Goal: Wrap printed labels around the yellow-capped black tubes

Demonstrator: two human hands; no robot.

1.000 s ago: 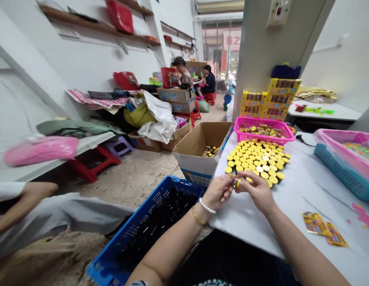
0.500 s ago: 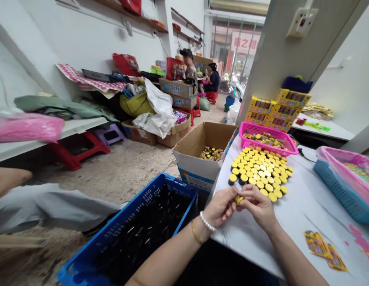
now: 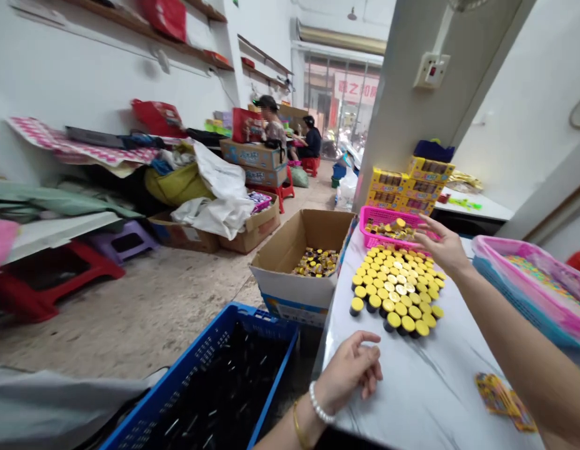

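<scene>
My left hand (image 3: 352, 369) hovers at the near left edge of the white table (image 3: 440, 369); its fingers are loosely bent and apart, with nothing visible in them. Reaching forward, my right hand (image 3: 442, 244) is at the near right side of a pink basket (image 3: 372, 240), fingers spread and holding nothing I can see. Small wrapped containers with yellow lids (image 3: 395, 230) lie loose inside that basket. Between my hands, many black pots with yellow lids (image 3: 393, 287) stand upright in a tight cluster on the table.
A blue crate (image 3: 271, 400) of black parts stands at lower left. Behind it, an open carton (image 3: 290, 287) holds wrapped containers. Yellow boxes (image 3: 412, 184) are stacked behind the basket. At right are a pink-lined basket (image 3: 496, 250) and printed cards (image 3: 499, 397). People (image 3: 274, 131) sit far back.
My hands have parted, and the small yellow-wrapped piece is no longer in them. The right hand has gone forward to the pink basket; the left has dropped lower. The view has turned slightly right.
</scene>
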